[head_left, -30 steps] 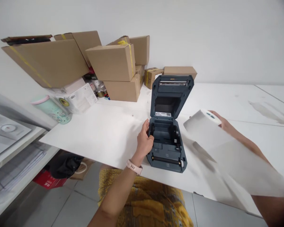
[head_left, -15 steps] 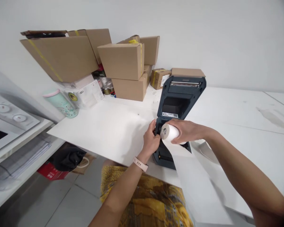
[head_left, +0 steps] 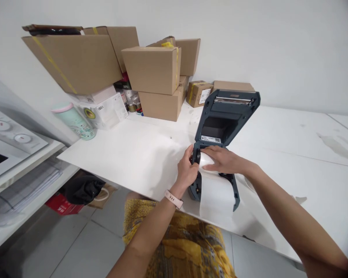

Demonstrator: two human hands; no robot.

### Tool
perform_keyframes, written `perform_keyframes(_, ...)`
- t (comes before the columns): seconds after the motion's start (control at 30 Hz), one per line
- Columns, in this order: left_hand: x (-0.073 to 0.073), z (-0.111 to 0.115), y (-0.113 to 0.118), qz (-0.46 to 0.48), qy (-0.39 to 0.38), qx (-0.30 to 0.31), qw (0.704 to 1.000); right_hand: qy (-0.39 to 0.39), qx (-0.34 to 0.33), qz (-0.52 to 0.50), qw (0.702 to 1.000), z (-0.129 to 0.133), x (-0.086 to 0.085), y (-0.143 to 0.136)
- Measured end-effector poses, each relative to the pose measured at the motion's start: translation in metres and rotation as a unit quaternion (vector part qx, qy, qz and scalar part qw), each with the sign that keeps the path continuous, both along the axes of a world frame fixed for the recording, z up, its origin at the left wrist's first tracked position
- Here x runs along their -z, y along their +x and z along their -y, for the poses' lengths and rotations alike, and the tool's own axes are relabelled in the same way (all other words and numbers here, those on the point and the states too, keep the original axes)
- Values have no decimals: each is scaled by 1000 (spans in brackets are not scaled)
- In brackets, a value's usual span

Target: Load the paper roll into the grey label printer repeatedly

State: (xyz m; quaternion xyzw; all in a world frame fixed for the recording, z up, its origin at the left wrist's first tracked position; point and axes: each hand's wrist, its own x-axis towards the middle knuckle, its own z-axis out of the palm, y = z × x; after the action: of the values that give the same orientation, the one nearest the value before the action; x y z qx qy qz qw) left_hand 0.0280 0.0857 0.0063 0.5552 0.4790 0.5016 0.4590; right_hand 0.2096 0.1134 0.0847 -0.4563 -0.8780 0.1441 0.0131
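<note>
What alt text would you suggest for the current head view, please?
The right hand holds a white paper roll inside an open label printer, and the left hand grips the printer's side; cardboard boxes stand behind on the table.

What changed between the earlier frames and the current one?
The right hand moved the paper roll from the printer's right, leftward and down into the open label printer, still holding it. The loose paper strip now hangs over the printer's front. The left hand stayed on the printer's left edge; the lid stayed up.
</note>
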Motion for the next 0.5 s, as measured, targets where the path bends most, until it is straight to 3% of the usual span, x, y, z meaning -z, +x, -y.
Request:
perform_keyframes(0.07, 0, 1, 0, -4, 7, 1, 1000, 75, -7, -69, 995, 22, 2, 0)
perform_keyframes(0.17, -1, 2, -1, -9, 22, -1, 1000, 96, -42, -124, 987, 65, 5, -3)
perform_keyframes(0.3, -2, 2, 1, -10, 32, -7, 999, 149, -35, -84, 985, 115, 19, -9)
perform_keyframes(0.5, -1, 0, 2, -8, 14, -11, 1000, 281, 31, -48, 958, 158, 45, -30)
